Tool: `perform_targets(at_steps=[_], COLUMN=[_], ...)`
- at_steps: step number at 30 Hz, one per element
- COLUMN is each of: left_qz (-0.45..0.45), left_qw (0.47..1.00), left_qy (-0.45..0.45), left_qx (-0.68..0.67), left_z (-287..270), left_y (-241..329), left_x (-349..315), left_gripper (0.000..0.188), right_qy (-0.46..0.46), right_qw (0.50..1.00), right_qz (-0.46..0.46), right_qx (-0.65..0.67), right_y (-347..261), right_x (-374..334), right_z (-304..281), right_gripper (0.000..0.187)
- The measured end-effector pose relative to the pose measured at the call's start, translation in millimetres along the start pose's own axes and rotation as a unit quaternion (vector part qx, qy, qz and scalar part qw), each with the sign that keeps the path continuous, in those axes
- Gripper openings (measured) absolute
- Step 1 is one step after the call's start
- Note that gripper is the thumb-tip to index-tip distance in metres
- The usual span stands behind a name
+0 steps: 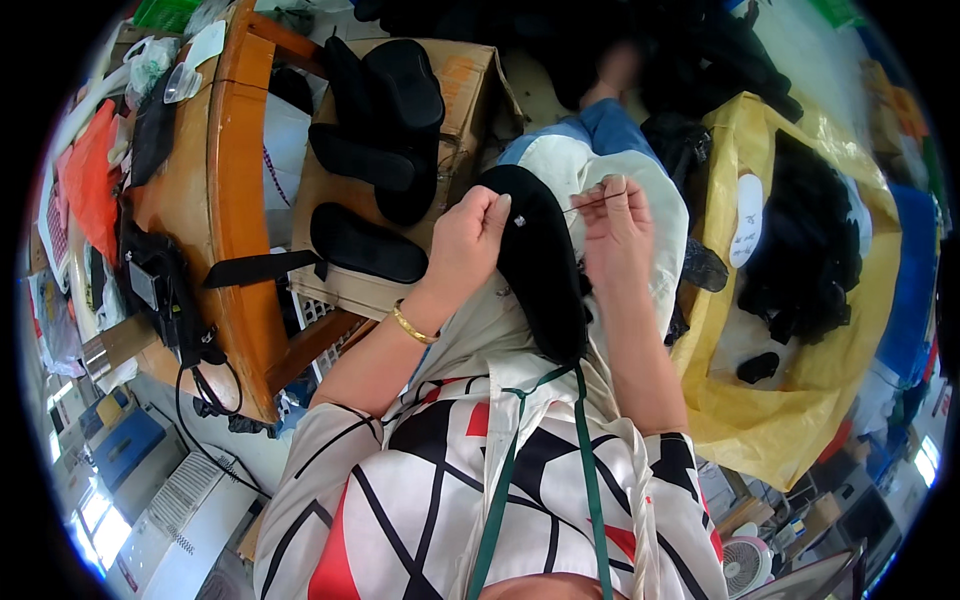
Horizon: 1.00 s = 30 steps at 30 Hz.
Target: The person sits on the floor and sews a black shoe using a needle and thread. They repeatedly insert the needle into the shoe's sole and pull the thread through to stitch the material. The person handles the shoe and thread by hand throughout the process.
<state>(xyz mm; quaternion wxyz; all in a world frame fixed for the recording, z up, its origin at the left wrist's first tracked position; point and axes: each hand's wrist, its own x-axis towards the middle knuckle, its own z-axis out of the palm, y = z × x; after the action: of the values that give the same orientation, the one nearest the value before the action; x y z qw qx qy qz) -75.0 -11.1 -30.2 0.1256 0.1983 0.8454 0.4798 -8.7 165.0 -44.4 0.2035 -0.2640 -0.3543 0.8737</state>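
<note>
A black, sole-shaped shoe piece [540, 275] lies across my lap on a pale apron [655, 200]. My left hand [468, 238] is closed on its left edge, thumb on top. Beside that thumb a small shiny stud [519, 221] shows on the black surface. To the right of the piece, my right hand [618, 232] is raised with thumb and fingers pinched together. A thin dark thread or needle [592, 202] runs from the pinch toward the piece; which of the two it is, I cannot tell.
On my left, several similar black shoe pieces [368, 243] rest on a cardboard box [460, 90] beside a wooden table [238, 200]. A black strap [258, 268] hangs over the table's edge. At right stands a yellow-lined bin [770, 425] holding black pieces [800, 250] and a white marked oval [748, 220].
</note>
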Motion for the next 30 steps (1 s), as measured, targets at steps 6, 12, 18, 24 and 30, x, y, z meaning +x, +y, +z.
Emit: perform_targets(at_steps=[6,12,18,24,30], left_qz=[0.05,0.092,0.107,0.18,0.165], left_qw=[0.992,0.984,0.984,0.95,0.93], left_qy=[0.029,0.036,-0.001,0.013,-0.106], left_qx=[0.116,0.151,0.143,0.254,0.313], left_z=[7.7,10.2,15.6,-2.7,-0.4], left_y=[-2.7,-18.1,-20.5,7.1,51.8], left_x=[0.0,5.0,0.9,9.2,13.7], left_gripper=[0.023,0.023,0.023,0.021,0.066], right_qy=[-0.026,-0.036,-0.055,-0.152,-0.33], right_qw=[0.957,0.967,0.983,0.851,0.635], right_qz=[0.17,0.156,0.1,-0.306,-0.45], right_qx=[0.234,0.196,0.144,-0.4,-0.535], right_y=[16.4,1.3,-1.2,-28.7,-33.6], right_x=[-24.9,-59.2,-68.9,-74.7,-96.0], right_z=[2.8,-0.3,-9.0,-8.0,-4.4], right_gripper=[0.021,0.01,0.008,0.009,0.022])
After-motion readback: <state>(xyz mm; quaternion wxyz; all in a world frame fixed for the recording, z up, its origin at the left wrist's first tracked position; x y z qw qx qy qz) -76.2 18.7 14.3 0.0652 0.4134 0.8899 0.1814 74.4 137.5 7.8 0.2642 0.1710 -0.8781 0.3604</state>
